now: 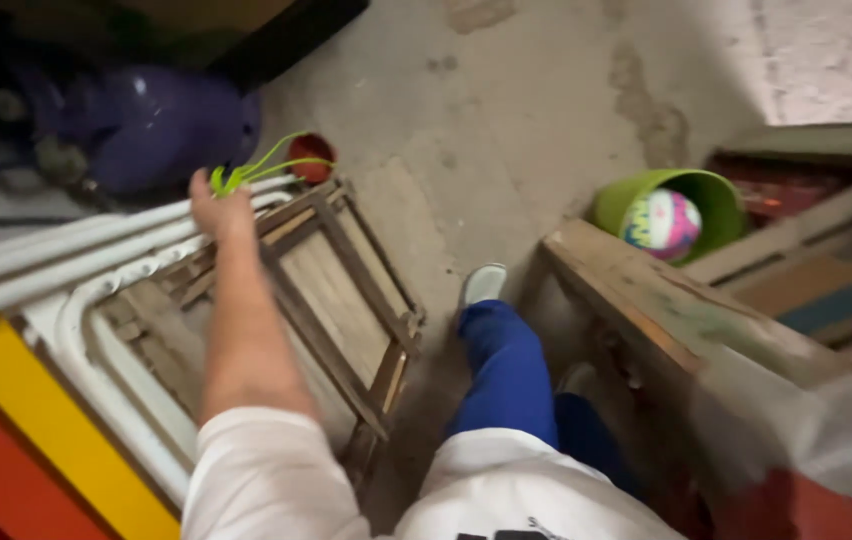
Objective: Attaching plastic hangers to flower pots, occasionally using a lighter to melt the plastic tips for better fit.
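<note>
From the head view I see my left hand (221,205) closed around thin lime-green cords (266,165) just above the wooden frame (346,290), which look light, limp and best pinched near their gathered end, while my right hand is out of view.

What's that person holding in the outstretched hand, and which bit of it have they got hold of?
The left hand grips a bright green thing with thin looping strands, held at the end where the strands bunch together. The blur hides what it is. The right hand is out of view.
</note>
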